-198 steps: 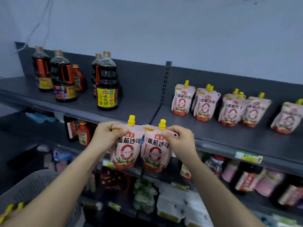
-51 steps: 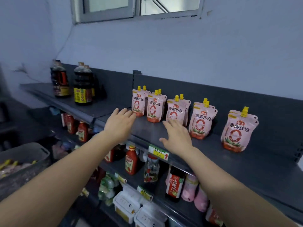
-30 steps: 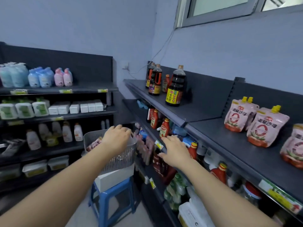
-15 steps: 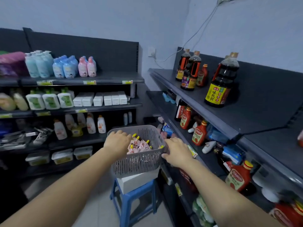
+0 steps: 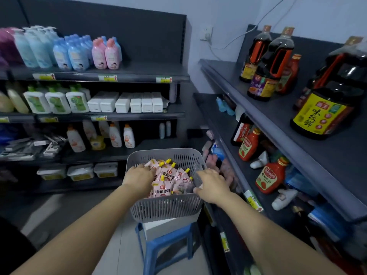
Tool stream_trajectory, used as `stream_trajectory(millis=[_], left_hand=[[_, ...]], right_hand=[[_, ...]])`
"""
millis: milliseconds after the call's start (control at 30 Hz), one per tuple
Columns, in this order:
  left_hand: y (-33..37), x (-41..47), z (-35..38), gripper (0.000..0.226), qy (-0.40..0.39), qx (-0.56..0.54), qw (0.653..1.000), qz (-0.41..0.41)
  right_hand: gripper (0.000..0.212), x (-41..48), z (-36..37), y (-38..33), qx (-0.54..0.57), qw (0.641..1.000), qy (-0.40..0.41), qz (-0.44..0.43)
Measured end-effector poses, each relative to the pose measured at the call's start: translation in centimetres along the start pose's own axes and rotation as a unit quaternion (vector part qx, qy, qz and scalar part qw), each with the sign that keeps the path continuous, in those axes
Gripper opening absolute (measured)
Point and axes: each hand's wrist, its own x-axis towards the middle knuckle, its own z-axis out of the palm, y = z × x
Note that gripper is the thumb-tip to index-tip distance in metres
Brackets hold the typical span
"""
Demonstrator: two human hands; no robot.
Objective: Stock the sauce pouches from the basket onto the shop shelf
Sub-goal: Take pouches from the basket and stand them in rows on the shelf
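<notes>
A grey slotted basket (image 5: 164, 207) holds several pink sauce pouches (image 5: 168, 175) with yellow caps, lying in a loose pile. My left hand (image 5: 139, 178) reaches in over the basket's left side, its fingertips down among the pouches and partly hidden. My right hand (image 5: 211, 185) hovers at the basket's right rim with its fingers spread and nothing in it. The dark shop shelf (image 5: 288, 124) runs along the right. The pouches set on it earlier are out of view.
The basket sits on a white box (image 5: 168, 225) on a blue stool (image 5: 164, 241) in the aisle. Large soy sauce bottles (image 5: 325, 108) stand on the right top shelf, ketchup bottles (image 5: 268, 175) below. Shelves of lotion bottles (image 5: 75, 54) fill the left side.
I set two pouches on the shelf and let go, then turned left toward the basket. Both empty hands came down to it; the left now touches the pouches.
</notes>
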Motion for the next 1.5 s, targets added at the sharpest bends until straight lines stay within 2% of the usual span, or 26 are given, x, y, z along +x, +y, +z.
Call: stream_trajectory(millis=[200,333,500,767,900,1000,1133,1233,1300,1400,1433,1500], left_hand=[[-0.1,4.6,2.8,0.039,-0.062,-0.023,0.998,-0.012],[-0.6,8.1,5.3,0.04,-0.099,-0.042,0.994,-0.011],[-1.3,12.2,8.7,0.036,-0.155,-0.068,0.985,-0.007],[-0.8,16.0,14.1,0.066,-0.231,-0.103,0.967,-0.019],[-0.5,17.3,17.1,0.067,-0.245,-0.135,0.96,-0.031],[-0.5,17.9,18.9,0.068,-0.241,-0.167,0.955,-0.044],[-0.4,18.4,20.2,0.064,-0.24,-0.23,0.94,-0.074],[-0.4,18.7,20.5,0.047,-0.224,-0.252,0.937,-0.089],[-0.5,18.8,20.4,0.029,-0.213,-0.274,0.933,-0.093],[-0.6,18.8,20.3,0.016,-0.211,-0.331,0.914,-0.1],[-0.8,18.7,20.3,0.012,-0.219,-0.353,0.904,-0.104],[-1.0,18.6,20.5,0.023,-0.234,-0.413,0.871,-0.124]], right_hand=[[0.052,5.8,2.6,1.4,0.007,0.998,-0.064,0.003],[0.062,9.9,4.7,1.7,0.006,0.995,-0.099,0.015],[0.055,14.8,7.5,2.4,0.02,0.988,-0.15,0.037],[0.05,20.2,14.0,3.3,0.051,0.969,-0.225,0.094],[0.047,22.3,17.8,3.7,0.077,0.949,-0.269,0.146],[0.055,23.8,20.2,3.8,0.133,0.931,-0.269,0.208],[0.078,25.6,22.6,4.1,0.175,0.907,-0.242,0.297],[0.107,26.4,24.0,3.8,0.205,0.879,-0.227,0.366],[0.121,26.7,24.6,3.5,0.192,0.874,-0.221,0.388],[0.118,27.1,24.9,3.1,0.206,0.861,-0.209,0.416],[0.111,27.1,24.7,3.0,0.23,0.851,-0.201,0.426],[0.088,27.0,24.5,3.0,0.3,0.826,-0.182,0.44]])
